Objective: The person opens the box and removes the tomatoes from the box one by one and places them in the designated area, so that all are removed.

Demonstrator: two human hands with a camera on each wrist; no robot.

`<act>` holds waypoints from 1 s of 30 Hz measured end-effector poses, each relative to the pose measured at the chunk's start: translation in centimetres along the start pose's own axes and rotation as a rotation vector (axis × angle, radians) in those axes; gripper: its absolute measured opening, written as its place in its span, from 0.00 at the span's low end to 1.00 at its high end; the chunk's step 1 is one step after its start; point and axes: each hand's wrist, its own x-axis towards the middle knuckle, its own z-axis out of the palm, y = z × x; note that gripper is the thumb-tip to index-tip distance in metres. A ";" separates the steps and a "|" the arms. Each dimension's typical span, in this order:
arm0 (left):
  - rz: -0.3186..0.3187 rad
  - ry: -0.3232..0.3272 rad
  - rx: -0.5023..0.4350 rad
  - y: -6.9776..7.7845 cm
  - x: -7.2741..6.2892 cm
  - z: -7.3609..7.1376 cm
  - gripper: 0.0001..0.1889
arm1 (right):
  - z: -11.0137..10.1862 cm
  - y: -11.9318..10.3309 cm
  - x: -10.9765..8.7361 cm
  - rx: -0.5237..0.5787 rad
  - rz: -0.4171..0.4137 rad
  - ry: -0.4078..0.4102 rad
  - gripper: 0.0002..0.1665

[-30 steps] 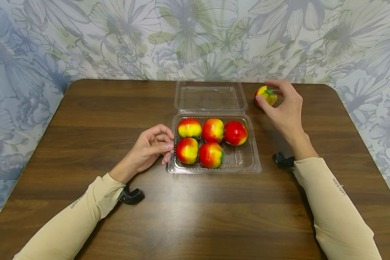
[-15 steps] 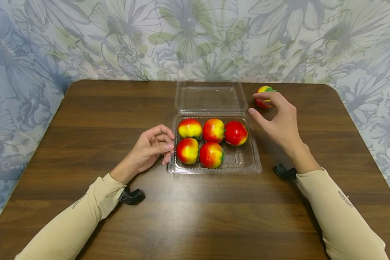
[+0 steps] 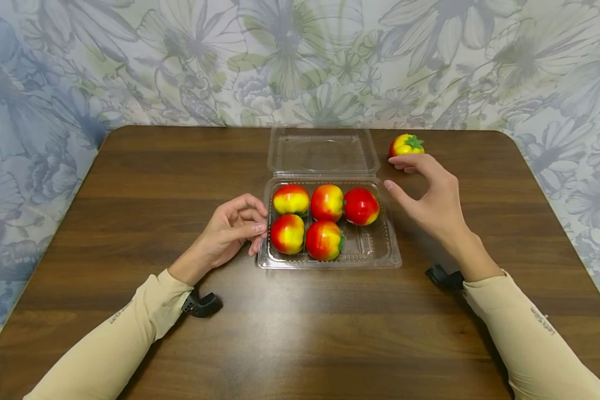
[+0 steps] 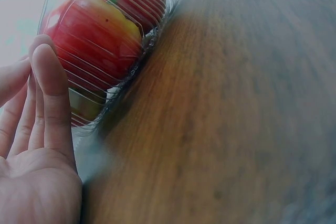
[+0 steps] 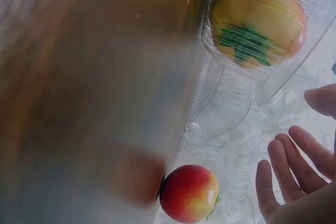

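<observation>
A clear plastic clamshell container [image 3: 372, 250] lies with its lid folded back, holding several glossy red-and-yellow fruits, such as this near-left one [image 3: 287, 234]. My left hand [image 3: 235, 228] pinches the container's left rim between thumb and fingers; the left wrist view shows the fingertips [image 4: 47, 69] against its wall. To the right of the container, my right hand [image 3: 432, 200] hovers with thumb and fingers spread, holding nothing. Just beyond its fingers sits a loose fruit [image 3: 402, 145] with a green star-shaped calyx on top. In the right wrist view this loose fruit [image 5: 188, 193] stands apart from the hand.
The transparent lid [image 3: 324, 150] lies towards the back of the brown wooden table [image 3: 155, 166]. Behind the table rises a wall with floral paper [image 3: 300, 61]. The container's front-right spot shows bare plastic.
The right hand, earlier around the loose fruit, has come away from it, moving nearer and slightly left. That fruit stays at the back right. The left hand has kept its place.
</observation>
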 end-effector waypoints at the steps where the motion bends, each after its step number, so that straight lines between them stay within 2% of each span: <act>1: 0.002 -0.003 -0.002 -0.1 0.0 0.0 0.12 | 0.1 0.2 -0.1 0.002 -0.003 0.005 0.22; 8: 0.010 -0.022 0.003 -0.4 0.1 -0.1 0.13 | 0.2 0.4 -0.5 0.023 -0.009 -0.027 0.23; 15: -0.010 0.000 -0.002 -0.2 0.4 0.2 0.12 | -0.1 0.3 -0.5 0.035 -0.016 -0.070 0.24; 24: 0.007 -0.009 0.003 -0.2 0.2 0.0 0.12 | 0.6 3.4 -1.1 0.066 -0.043 -0.156 0.29; 30: 0.009 -0.010 -0.004 -0.1 0.1 -0.1 0.13 | 1.2 3.7 -0.9 0.087 -0.101 -0.226 0.32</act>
